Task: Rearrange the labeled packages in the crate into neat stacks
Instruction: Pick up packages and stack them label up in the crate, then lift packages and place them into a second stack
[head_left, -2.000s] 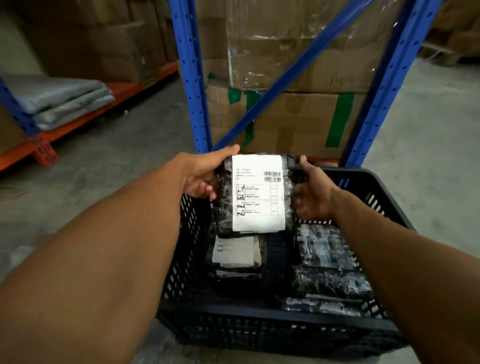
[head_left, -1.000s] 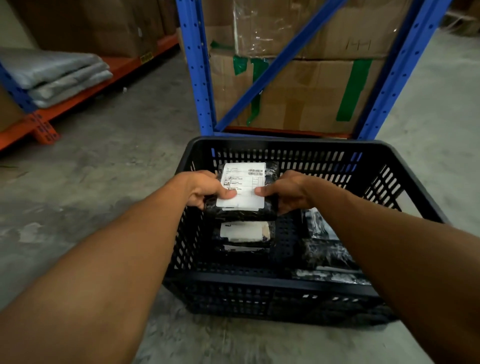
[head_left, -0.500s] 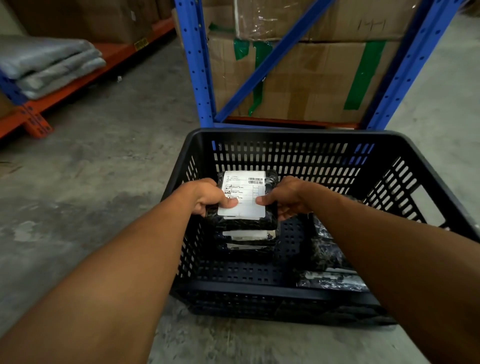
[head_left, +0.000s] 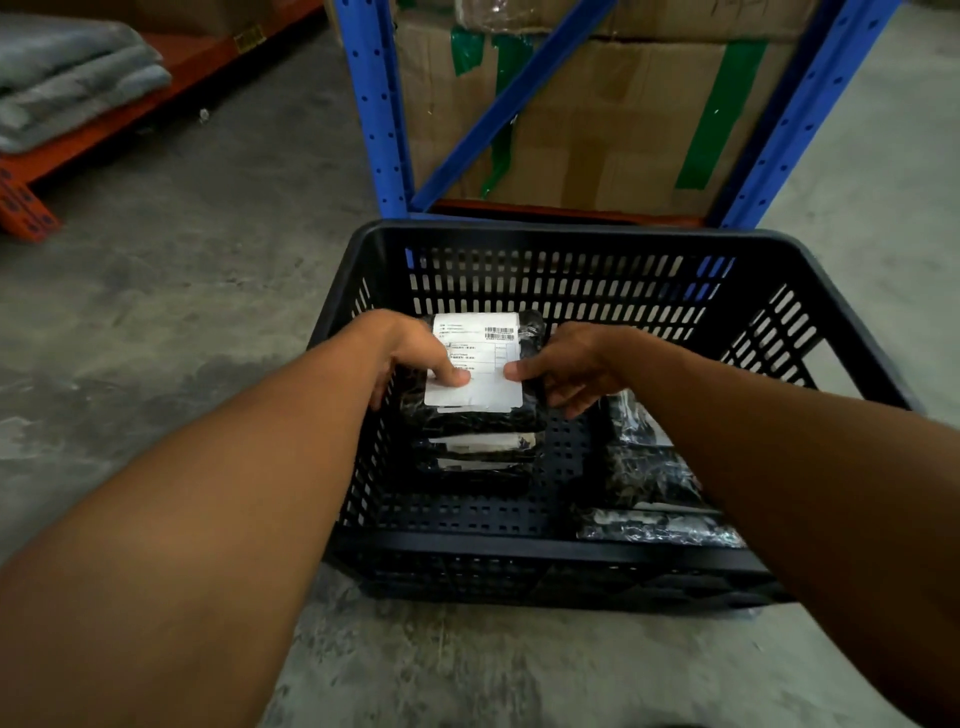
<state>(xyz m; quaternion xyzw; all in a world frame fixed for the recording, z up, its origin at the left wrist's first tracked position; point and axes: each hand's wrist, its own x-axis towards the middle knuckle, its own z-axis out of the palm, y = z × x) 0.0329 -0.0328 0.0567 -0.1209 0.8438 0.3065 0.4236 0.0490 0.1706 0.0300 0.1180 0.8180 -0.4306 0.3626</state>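
Lowered onto its stack, barcode-labeled package (head_left: 480, 382) stays gripped.

Both hands have lowered the labeled package (head_left: 478, 371) from above the crate (head_left: 571, 236) onto the left stack.

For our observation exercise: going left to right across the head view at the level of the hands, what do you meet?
Left hand → labelled package → right hand → crate's right wall.
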